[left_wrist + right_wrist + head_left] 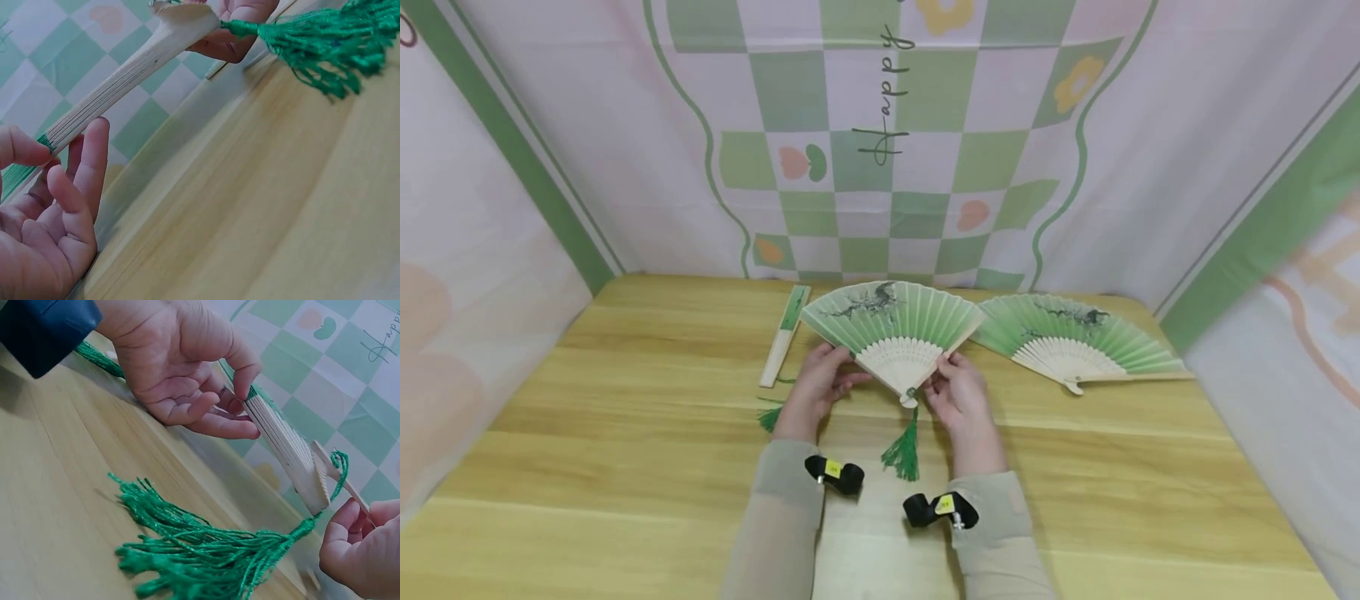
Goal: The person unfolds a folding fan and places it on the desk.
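A green folding fan (891, 321) with a dark branch print and pale ribs is spread above the table between both hands. My left hand (823, 383) pinches its left edge, where green leaf meets ribs; in the left wrist view that hand's thumb and fingertips (28, 145) hold the stacked ribs. My right hand (958, 392) pinches the right outer stick, shown in the right wrist view with the fingers (353, 534) on that pale stick. A green tassel (902, 450) hangs from the fan's pivot.
A folded fan (785, 337) lies left of the hands, with a green tassel (769, 417) near the left wrist. Another spread green fan (1078, 337) lies to the right, partly behind the held one. A patterned cloth (865, 200) hangs behind the wooden table (625, 467).
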### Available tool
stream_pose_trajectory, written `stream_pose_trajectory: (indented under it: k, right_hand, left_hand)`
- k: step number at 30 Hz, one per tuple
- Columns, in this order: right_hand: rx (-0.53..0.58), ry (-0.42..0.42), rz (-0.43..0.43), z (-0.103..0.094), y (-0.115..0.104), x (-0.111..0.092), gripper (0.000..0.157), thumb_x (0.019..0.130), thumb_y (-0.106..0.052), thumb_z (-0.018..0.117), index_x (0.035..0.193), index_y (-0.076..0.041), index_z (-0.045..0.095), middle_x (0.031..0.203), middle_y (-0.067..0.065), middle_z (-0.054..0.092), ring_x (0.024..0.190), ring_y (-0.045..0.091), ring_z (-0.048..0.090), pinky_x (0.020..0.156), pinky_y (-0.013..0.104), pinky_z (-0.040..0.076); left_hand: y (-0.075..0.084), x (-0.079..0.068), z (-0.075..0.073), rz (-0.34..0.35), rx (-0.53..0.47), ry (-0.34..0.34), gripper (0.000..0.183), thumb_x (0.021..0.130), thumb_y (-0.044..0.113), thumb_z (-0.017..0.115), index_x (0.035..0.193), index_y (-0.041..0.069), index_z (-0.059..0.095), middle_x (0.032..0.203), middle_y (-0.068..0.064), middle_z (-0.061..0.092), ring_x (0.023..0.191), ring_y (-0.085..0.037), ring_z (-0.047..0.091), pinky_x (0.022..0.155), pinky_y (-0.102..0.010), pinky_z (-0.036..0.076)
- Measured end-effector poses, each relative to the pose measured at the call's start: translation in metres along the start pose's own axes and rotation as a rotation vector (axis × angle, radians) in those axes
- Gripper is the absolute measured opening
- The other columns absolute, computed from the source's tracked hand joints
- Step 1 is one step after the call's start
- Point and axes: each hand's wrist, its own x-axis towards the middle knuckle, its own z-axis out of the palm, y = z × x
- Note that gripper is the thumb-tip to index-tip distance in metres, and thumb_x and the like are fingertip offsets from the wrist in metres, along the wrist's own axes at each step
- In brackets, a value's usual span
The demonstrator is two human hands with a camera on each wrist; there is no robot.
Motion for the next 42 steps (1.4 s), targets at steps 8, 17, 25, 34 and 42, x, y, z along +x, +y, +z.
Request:
stream_pose_trajectory:
  k: [8,17,25,34,42]
  right_hand:
    - [-0.035,0.024,-0.013,0.000,-0.006,-0.001,0.013,0.106,-0.009,0.039,0.114,-0.014,0.047,0.090,-0.005,0.057,0.083,0.008,0.051,0.082,0.020,0.042]
    - [-0.005,0.033,-0.005,0.000,-0.015,-0.002,0.010,0.105,-0.009,0.040,0.111,-0.013,0.046,0.089,-0.004,0.058,0.085,0.008,0.052,0.085,0.020,0.045]
    - [-0.001,0.018,0.010,0.000,-0.024,-0.003,0.010,0.105,-0.008,0.041,0.110,-0.014,0.047,0.095,-0.004,0.059,0.093,0.009,0.053,0.091,0.020,0.048]
    - [-0.001,0.003,0.031,-0.008,-0.034,-0.002,0.007,0.104,-0.008,0.044,0.109,-0.014,0.044,0.095,-0.004,0.058,0.095,0.009,0.056,0.091,0.019,0.050]
    - [0.013,0.017,0.039,-0.025,-0.043,-0.003,0.007,0.104,-0.013,0.046,0.098,-0.013,0.049,0.088,-0.003,0.061,0.089,0.010,0.060,0.088,0.021,0.052]
  left_hand:
    - [0.002,0.001,0.001,-0.004,-0.009,0.036,0.034,0.096,0.013,0.052,0.130,0.010,0.058,0.102,-0.004,0.072,0.071,-0.011,0.071,0.052,-0.017,0.042]
    - [0.013,0.000,-0.001,-0.004,-0.055,0.011,0.024,0.097,0.014,0.053,0.119,0.006,0.057,0.102,-0.004,0.067,0.070,-0.012,0.071,0.055,-0.016,0.046]
    - [0.020,0.002,-0.006,0.007,-0.083,-0.012,0.013,0.096,0.012,0.053,0.108,0.008,0.055,0.098,-0.003,0.067,0.074,-0.015,0.073,0.056,-0.016,0.048]
    - [0.021,0.002,-0.011,0.022,-0.071,-0.065,0.032,0.100,0.015,0.053,0.130,0.005,0.052,0.120,-0.009,0.065,0.079,-0.012,0.073,0.058,-0.014,0.049]
    - [0.024,-0.001,-0.017,0.021,-0.016,-0.050,0.032,0.102,0.018,0.054,0.130,0.003,0.053,0.095,-0.002,0.068,0.076,-0.008,0.072,0.059,-0.014,0.050]
